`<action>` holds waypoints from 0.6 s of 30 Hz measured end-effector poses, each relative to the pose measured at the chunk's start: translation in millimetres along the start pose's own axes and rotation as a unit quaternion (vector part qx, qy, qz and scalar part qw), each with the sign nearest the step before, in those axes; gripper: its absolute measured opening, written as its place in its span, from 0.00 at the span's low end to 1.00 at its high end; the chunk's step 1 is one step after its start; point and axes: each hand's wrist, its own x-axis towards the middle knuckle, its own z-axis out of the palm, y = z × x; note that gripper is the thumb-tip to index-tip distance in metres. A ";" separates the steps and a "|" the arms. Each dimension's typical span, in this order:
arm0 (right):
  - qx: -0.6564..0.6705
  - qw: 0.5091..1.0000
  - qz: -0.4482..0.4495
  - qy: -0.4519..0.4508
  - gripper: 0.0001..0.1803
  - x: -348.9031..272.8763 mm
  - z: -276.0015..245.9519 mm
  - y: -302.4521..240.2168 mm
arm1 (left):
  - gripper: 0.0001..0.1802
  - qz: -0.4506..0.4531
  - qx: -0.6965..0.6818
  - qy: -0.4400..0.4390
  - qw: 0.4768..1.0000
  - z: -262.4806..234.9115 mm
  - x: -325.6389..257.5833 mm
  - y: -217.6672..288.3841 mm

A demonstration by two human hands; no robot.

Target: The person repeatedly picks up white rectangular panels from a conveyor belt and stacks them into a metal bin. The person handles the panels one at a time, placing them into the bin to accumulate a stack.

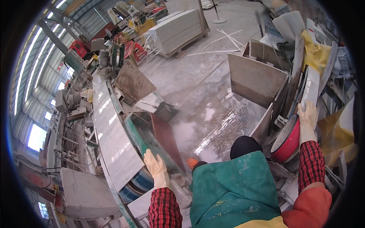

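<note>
Both of my hands wear cream rubber gloves beneath red-and-black checked sleeves. My left hand (156, 168) is open, its fingers stretched out beside the near edge of a long, glossy pale stone strip (114, 133) that lies on a machine bed. Whether the fingertips touch the strip or the green frame (135, 133) next to it, I cannot tell. Over on the right, my right hand (308, 119) is also open, with fingers extended at the near end of a narrow white strip (311, 86). Just left of that wrist stands a red-rimmed round wheel (286, 140). Neither hand shows a grasped object.
A green apron (235, 186) covers my front. Tilted boards (256, 78) form a bin at the right, near yellow cloth (316, 53). A reddish-brown board (166, 140) leans by the left machine. Wet floor (213, 117) stretches ahead toward stacked pale slabs (175, 32) and loose strips (230, 40).
</note>
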 end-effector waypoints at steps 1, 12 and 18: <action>0.007 1.000 0.002 -0.004 0.30 -0.9 -1.9 -1.1 | 0.30 0.005 0.000 0.000 1.000 -0.5 0.1 1.2; 0.043 0.999 -0.011 0.018 0.28 -10.5 -5.2 -8.0 | 0.30 0.006 0.003 0.009 1.000 0.3 -0.5 -4.5; 0.038 0.999 -0.009 0.026 0.27 -16.3 4.6 0.6 | 0.29 0.001 0.003 0.006 1.000 -1.7 -1.7 4.3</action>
